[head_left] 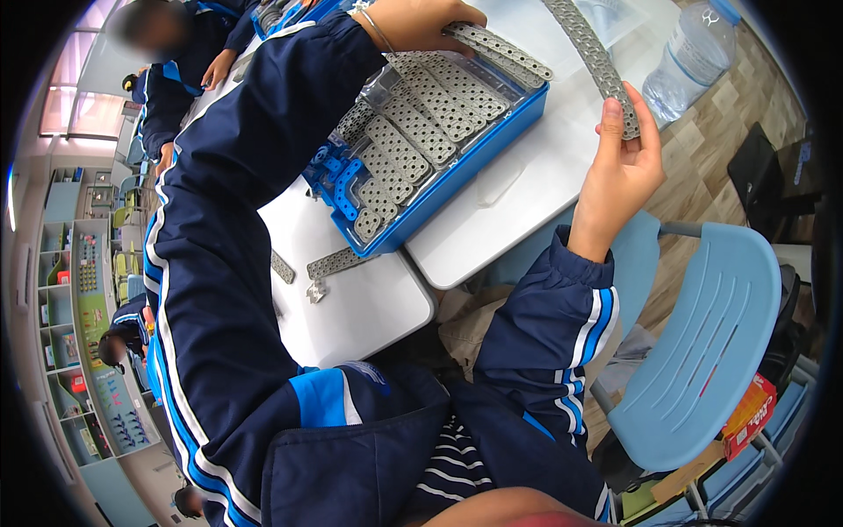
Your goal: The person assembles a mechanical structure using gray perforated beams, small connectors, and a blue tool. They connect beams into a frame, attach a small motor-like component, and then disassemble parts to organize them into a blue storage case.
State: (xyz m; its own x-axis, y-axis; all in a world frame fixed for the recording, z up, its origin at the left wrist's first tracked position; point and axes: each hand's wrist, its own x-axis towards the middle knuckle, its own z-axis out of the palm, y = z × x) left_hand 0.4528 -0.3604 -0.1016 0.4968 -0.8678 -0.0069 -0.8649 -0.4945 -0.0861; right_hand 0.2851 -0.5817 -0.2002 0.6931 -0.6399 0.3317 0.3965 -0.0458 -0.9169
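Note:
My right hand [619, 167] pinches the lower end of a long grey perforated beam [584, 48] between thumb and fingers. The beam stands up at a slant above the white table, and its top runs out of view. Across the blue parts bin [465, 180] reaches my left arm. My left hand [421, 25] closes on the end of another grey perforated beam [505, 54] at the bin's far edge; part of its grip is hidden. Rows of grey perforated plates [426, 123] fill the bin, with blue angled connectors [342, 186] in its near left corner.
On the white table [386, 303] lie a short grey beam [334, 263] and a small metal bracket [316, 292]. A clear water bottle [689, 61] stands at the far right. Blue chairs [702, 351] are at my right. Another person [162, 53] works at the far left.

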